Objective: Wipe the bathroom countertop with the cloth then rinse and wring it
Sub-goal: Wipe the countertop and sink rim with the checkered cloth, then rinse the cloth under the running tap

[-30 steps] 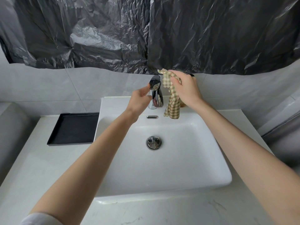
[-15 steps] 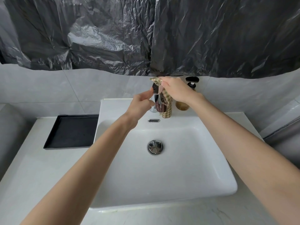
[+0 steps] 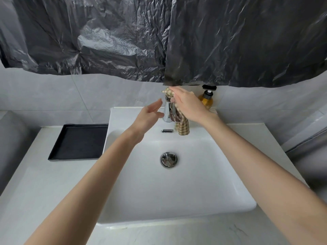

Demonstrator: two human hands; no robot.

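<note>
Checked beige fabric, the cloth [image 3: 183,128] hangs bunched into a loose rope from the right grip [image 3: 189,105], whose fingers are curled around its upper part, just beside the faucet [image 3: 168,112] and above the back rim of the sink [image 3: 177,215]. It looks soft, light and limp, probably heavier and a little slippery once wet, so I think it is best held by the thick bunched middle, not by a loose corner. The left grip [image 3: 147,117] is spread with straight fingers and holds nothing, near the faucet, and the table [image 3: 44,191] lies around the sink.
</note>
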